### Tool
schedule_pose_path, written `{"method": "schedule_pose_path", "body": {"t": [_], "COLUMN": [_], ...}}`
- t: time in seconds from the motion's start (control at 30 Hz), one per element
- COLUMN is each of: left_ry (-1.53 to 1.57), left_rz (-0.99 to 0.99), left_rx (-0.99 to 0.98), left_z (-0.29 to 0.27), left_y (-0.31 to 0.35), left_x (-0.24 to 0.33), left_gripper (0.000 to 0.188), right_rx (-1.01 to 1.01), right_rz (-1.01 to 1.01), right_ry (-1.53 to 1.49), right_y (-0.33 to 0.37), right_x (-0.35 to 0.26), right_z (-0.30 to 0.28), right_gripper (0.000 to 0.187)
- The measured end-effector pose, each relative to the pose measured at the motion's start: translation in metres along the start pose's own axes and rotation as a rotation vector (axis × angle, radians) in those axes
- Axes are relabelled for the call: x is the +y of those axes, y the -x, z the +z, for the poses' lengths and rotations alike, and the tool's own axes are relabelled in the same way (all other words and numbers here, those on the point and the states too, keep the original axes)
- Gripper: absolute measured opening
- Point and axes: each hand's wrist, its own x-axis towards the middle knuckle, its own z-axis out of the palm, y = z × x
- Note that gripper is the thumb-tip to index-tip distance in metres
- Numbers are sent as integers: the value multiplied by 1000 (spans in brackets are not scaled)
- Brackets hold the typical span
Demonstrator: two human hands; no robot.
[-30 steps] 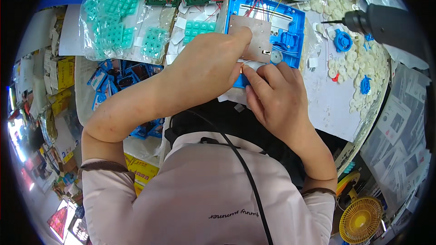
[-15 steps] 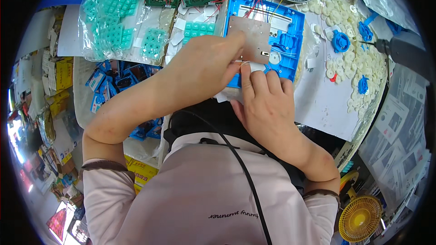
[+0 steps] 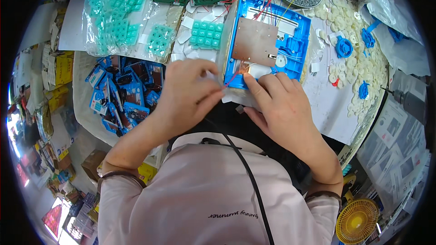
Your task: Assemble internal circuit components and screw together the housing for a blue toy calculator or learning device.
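Here, head view: left hand (image 3: 185, 94) pinches red wire (image 3: 234, 78) between thumb and finger, just beside near left corner of blue casing (image 3: 307, 47). Right hand (image 3: 287, 108) has thumb apart from fingers, index fingertip at copper-coloured piece (image 3: 245, 68) by casing's near edge. Brown board (image 3: 255, 41) inside casing. Teal keypad (image 3: 206, 35) left; pale discs (image 3: 339, 22) right.

The casing (image 3: 304, 47) looks smooth plastic, the board (image 3: 255, 41) matt, the bag (image 3: 146, 23) (crinkled) glossy.
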Motion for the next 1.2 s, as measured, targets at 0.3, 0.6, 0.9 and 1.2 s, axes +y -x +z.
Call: {"method": "schedule_pose_path", "body": {"t": [0.3, 0.6, 0.9, 1.2], "left_ry": [124, 298, 457, 545], "left_rz": [123, -169, 38, 56], "left_rx": [269, 85, 74, -184], "left_z": [-20, -8, -4, 11], "left_y": [-81, -95, -90, -97], "left_x": [-36, -24, -9, 18], "left_gripper": [10, 11, 35, 94], "right_rx": [-27, -164, -12, 435], "right_rz": [76, -12, -105, -11], "right_ry": [138, 90, -87, -405], "right_y": [-10, -17, -4, -8], "right_x": [-12, -7, 21, 35], "right_z": [3, -10, -21, -35], "right_gripper": [77, 80, 43, 33]}}
